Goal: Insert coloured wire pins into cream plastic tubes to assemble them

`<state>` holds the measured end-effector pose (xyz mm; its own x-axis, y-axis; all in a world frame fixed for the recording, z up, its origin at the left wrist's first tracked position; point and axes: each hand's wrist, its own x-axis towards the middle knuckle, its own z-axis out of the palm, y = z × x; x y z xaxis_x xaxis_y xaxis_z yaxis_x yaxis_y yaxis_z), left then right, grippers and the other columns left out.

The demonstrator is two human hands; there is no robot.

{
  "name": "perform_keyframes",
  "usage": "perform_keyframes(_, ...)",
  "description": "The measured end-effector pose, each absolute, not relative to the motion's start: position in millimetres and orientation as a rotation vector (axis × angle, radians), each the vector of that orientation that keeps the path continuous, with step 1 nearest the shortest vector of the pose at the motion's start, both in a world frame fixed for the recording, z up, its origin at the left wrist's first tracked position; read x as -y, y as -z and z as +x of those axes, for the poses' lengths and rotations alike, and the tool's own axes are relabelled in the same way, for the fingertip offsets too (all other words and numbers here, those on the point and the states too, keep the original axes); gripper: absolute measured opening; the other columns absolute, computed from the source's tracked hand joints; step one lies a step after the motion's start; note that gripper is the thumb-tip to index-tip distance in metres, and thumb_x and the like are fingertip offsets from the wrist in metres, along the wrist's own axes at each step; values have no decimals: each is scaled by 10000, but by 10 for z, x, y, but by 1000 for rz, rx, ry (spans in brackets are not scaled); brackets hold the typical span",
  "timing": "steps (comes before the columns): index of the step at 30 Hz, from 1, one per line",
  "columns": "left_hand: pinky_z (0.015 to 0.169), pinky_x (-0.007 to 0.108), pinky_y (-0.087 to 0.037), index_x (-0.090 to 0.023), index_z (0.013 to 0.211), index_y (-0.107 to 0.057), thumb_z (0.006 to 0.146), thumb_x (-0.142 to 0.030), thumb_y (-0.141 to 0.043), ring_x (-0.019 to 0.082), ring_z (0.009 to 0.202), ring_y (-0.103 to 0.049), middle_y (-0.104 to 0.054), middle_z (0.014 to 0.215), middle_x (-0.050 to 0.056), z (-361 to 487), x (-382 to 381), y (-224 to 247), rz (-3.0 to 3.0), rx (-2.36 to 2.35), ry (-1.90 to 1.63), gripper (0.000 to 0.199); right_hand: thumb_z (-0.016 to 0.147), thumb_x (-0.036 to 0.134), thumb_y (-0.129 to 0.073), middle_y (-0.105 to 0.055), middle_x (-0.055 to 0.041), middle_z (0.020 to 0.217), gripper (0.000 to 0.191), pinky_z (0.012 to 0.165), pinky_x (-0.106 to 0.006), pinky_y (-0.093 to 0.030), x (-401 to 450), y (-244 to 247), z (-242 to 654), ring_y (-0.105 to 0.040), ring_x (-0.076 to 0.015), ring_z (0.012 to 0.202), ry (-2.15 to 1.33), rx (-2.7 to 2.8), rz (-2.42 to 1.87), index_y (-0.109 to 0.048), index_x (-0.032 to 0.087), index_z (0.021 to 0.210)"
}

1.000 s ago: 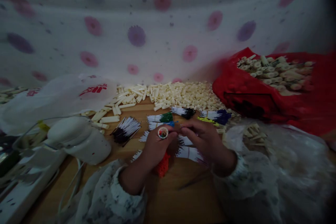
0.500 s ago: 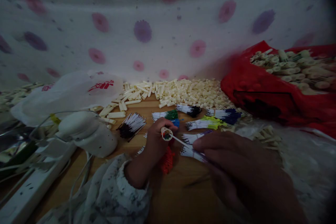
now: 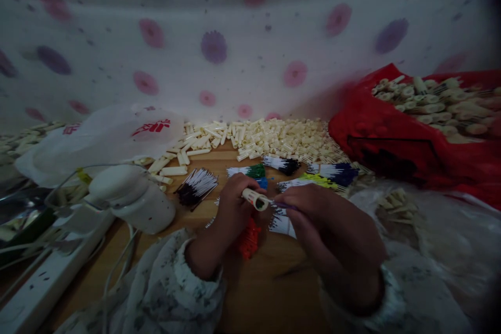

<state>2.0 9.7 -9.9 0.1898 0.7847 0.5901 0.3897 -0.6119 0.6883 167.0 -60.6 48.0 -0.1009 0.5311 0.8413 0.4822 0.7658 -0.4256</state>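
The left hand [image 3: 234,214] has its grip closed around a cream tube [image 3: 253,197], which juts from the thumb side of the fingers towards the right hand [image 3: 332,229]. The tube's long axis slants gently downward from the left grip to the right, and its open mouth faces right and towards the wearer, showing dark and coloured bits inside. The right hand's grip pinches a thin purple rod [image 3: 287,206] between thumb and fingers. The rod points left at the tube's mouth, its length lying close to crosswise; whether its tip is inside or only beside the rim, I cannot tell.

Just below the left grip, an orange-red bundle [image 3: 249,240] rests on the wooden surface [image 3: 282,292]. Left of that grip lies a fanned bundle of black-and-white sticks [image 3: 198,188]. Beyond both grips are a green-ended bundle [image 3: 246,170], a yellow-ended bundle [image 3: 309,181] and, farther off, a heap of cream pieces [image 3: 282,138]. A red bag [image 3: 364,120] sits beyond the right grip, off to its right.
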Motion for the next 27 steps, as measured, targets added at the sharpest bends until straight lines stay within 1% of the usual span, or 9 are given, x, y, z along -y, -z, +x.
perform_keyframes(1, 681, 291, -416, -195, 738, -572, 786, -242, -567, 185, 749, -541, -585, 759, 10, 6, -101, 96, 2118, -1118, -1396, 68, 829, 126, -592, -728, -12, 911, 244, 777, -296, -559, 576, -450, 1672, -684, -167, 830, -61, 1729, -804, -625, 270, 1022)
perform_keyframes(3, 717, 314, -420, -196, 797, -571, 820, -301, -549, 204, 800, -538, -588, 815, 26, -14, -102, 77, 2170, -1173, -1377, 109, 827, 120, -600, -724, -11, 905, 227, 764, -282, -554, 498, -378, 1685, -680, -159, 822, -60, 1744, -800, -638, 256, 1006)
perform_keyframes(7, 784, 362, -425, -192, 934, -555, 859, -563, -487, 243, 895, -525, -577, 932, 68, -32, -89, 35, 2268, -1200, -1299, 385, 844, 130, -585, -700, -41, 920, 209, 747, -299, -541, 348, -241, 1730, -658, -164, 840, -8, 1785, -806, -652, 231, 1015)
perform_keyframes(9, 831, 383, -417, -191, 1025, -536, 866, -660, -375, 257, 954, -512, -563, 1004, 91, -39, -83, 38, 2329, -1139, -1275, 521, 855, 138, -571, -677, -51, 897, 199, 712, -300, -531, 314, -212, 1751, -635, -165, 827, 21, 1799, -839, -663, 224, 1008)
perform_keyframes(12, 871, 395, -393, -193, 1091, -516, 924, -612, -217, 253, 994, -486, -545, 1042, 102, -50, -80, 59, 2393, -1084, -1266, 542, 836, 145, -596, -618, -43, 829, 149, 643, -278, -505, 303, -215, 1769, -593, -151, 765, 71, 1782, -886, -686, 215, 931)
perform_keyframes(14, 857, 393, -386, -193, 1068, -531, 946, -567, -191, 246, 970, -479, -542, 1007, 93, -50, -79, 67, 2418, -1110, -1247, 520, 810, 146, -628, -581, -31, 791, 97, 611, -260, -490, 304, -230, 1773, -574, -138, 721, 78, 1747, -905, -688, 206, 858)
perform_keyframes(18, 798, 384, -386, -186, 975, -584, 927, -601, -192, 237, 895, -469, -521, 923, 81, -30, -68, 58, 2432, -1186, -1263, 573, 777, 129, -646, -576, -20, 773, 77, 603, -251, -484, 302, -243, 1761, -576, -137, 709, 29, 1729, -925, -665, 203, 774)
perform_keyframes(22, 775, 387, -389, -189, 957, -631, 913, -619, -212, 238, 875, -455, -501, 900, 80, -16, -58, 51, 2435, -1251, -1345, 602, 792, 115, -607, -601, -24, 804, 109, 637, -261, -491, 307, -220, 1735, -595, -148, 744, -92, 1692, -981, -660, 211, 790)
perform_keyframes(27, 751, 376, -381, -184, 963, -651, 911, -607, -276, 233, 851, -443, -482, 882, 74, -23, -56, 54, 2481, -1329, -1466, 567, 820, 139, -583, -627, -28, 814, 106, 658, -253, -493, 317, -171, 1672, -603, -148, 759, -244, 1627, -995, -658, 208, 791)
